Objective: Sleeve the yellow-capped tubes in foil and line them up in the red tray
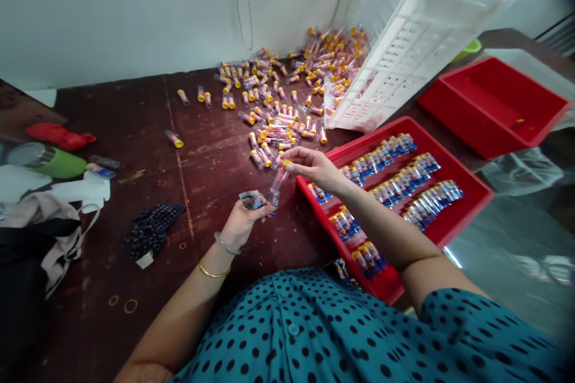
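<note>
My right hand point(314, 169) pinches the yellow-capped top of a small clear tube point(280, 177) with something pink inside. The tube is tilted, and its lower end meets printed plastic at my left hand point(242, 221). That hand is closed on a small bunch of printed plastic wrappers point(254, 200); whether the tube's end is inside one I cannot tell. Just beyond my hands lies a loose pile of similar yellow-capped tubes point(278, 122). Right of them, a red tray point(467, 209) holds rows of tubes with blue printed wrapping point(399, 185).
A white perforated crate point(395, 66) leans tipped over the pile against the wall. Another red bin point(453, 108) stands at the right. At left are a green cup point(63, 164), a red bag point(60, 134), a dark patterned cloth point(153, 228) and rubber bands point(130, 306).
</note>
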Tool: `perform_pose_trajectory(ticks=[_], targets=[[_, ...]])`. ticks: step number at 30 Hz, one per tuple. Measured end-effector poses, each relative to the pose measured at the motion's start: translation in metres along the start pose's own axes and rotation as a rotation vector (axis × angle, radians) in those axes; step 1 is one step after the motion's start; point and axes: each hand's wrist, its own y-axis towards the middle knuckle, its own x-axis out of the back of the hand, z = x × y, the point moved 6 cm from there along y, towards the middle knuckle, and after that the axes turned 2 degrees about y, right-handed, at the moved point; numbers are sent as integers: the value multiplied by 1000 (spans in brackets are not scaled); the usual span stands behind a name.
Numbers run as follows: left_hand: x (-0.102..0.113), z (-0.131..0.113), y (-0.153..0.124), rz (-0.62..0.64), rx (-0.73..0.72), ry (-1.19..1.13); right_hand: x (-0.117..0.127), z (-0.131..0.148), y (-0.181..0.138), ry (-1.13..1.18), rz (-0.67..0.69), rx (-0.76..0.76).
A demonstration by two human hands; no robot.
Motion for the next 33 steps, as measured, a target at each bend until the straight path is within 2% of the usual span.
perform_pose_trajectory(ticks=[4, 7, 10, 14, 18, 24, 33], targets=[[-7, 4, 2, -19, 5, -22, -2, -1, -7, -103, 32, 40], [-22, 9, 2, 39, 28, -8, 3, -6, -19, -187, -58, 96], [-39, 17, -2, 125, 111, -53, 5, -19, -37, -282, -161, 79], [-54, 24, -6, 166, 215, -144, 2, -31, -66, -315, -182, 46], [-67, 23, -6, 184, 204, -160, 7, -27, -85, -339, -260, 78], [-82, 22, -3, 216, 188, -128, 17, -24, -92, -286, -293, 80], [-89, 23, 1, 223, 178, -61, 27, -24, -92, -258, -279, 105]])
